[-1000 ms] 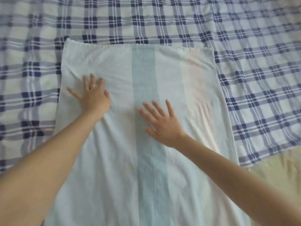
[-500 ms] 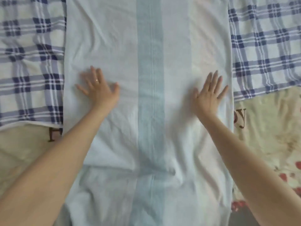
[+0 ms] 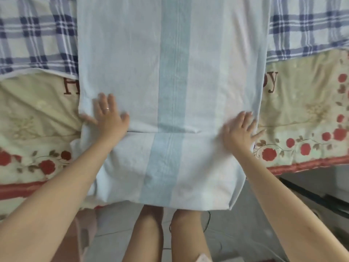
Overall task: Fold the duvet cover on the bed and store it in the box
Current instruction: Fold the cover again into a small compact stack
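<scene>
The duvet cover (image 3: 170, 72) is pale white-blue with a wider blue stripe down its middle. It lies folded into a long strip on the bed, and its near end hangs over the bed's edge. A fold edge crosses the strip between my hands. My left hand (image 3: 108, 116), with a ring on one finger, presses flat on the cover near its left edge. My right hand (image 3: 240, 128) presses flat near the right edge, fingers spread. No box is in view.
A blue-and-white plaid sheet (image 3: 34, 35) covers the bed further back. A cream blanket with red roses and a red border (image 3: 306, 129) lies along the near edge. Below are my legs (image 3: 147, 233), a tiled floor and a dark frame (image 3: 309, 195) at right.
Both hands have slid toward me along the cover and outward to its side edges. The view has tipped down, so the bed's edge and floor now show.
</scene>
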`<state>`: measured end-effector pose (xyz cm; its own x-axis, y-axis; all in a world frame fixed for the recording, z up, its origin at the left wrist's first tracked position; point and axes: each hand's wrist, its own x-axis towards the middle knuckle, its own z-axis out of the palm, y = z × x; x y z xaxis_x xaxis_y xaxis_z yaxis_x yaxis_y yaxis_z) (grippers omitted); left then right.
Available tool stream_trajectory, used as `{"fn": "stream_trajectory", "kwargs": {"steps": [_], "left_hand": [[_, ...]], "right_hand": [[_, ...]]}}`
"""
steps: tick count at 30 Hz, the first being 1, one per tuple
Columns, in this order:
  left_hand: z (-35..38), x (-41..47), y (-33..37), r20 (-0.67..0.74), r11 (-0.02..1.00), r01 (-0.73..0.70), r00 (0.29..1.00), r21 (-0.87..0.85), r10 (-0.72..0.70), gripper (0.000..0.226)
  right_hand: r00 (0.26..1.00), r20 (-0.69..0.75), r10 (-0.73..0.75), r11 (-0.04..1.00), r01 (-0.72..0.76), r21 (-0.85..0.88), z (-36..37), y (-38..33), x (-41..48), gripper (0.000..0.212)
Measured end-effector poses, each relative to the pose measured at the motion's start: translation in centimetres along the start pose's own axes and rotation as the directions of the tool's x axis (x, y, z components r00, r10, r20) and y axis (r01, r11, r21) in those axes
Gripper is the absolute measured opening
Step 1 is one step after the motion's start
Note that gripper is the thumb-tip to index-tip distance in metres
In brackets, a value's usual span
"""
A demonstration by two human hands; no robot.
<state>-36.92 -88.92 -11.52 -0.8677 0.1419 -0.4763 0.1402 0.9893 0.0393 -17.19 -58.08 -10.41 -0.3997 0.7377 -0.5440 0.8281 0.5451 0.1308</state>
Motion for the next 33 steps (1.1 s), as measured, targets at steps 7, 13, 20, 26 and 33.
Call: {"fn": "stream_trajectory", "kwargs": {"steps": [7, 13, 20, 26, 33], "left_hand": [[2.2, -9.9, -1.8, 0.157, 0.816, -0.549, 0.835, 0.180, 0.527, 0.074], [5.1, -12.8, -10.1, 0.043, 0.934, -0.289, 0.957, 0.210, 0.286, 0.072], [5.0, -15.6, -8.6, -0.023, 0.857, 0.292, 0.943, -0.424, -0.333, 0.112], [3.3, -17.4, -11.3, 0.250, 0.676, 0.499, 0.864, -0.543, -0.437, 0.089], [-1.0, -19.2, -9.3, 0.499, 0.603, 0.548, 0.824, -0.580, -0.268, 0.022]], "right_hand": [[0.694, 0.095, -0.714, 0.694, 0.719, -0.036, 3.7, -2.0, -9.7, 0.062], [0.981, 0.101, -0.166, 0.980, 0.152, 0.126, 7.3, 6.6, -9.6, 0.076], [0.957, 0.077, 0.281, 0.599, -0.238, 0.765, 7.7, 7.5, -14.5, 0.075], [0.874, 0.482, 0.061, 0.414, -0.462, 0.785, 9.7, 11.6, -19.0, 0.038], [0.783, 0.571, -0.246, 0.467, -0.421, 0.778, 4.5, 12.0, -20.1, 0.012]]}}
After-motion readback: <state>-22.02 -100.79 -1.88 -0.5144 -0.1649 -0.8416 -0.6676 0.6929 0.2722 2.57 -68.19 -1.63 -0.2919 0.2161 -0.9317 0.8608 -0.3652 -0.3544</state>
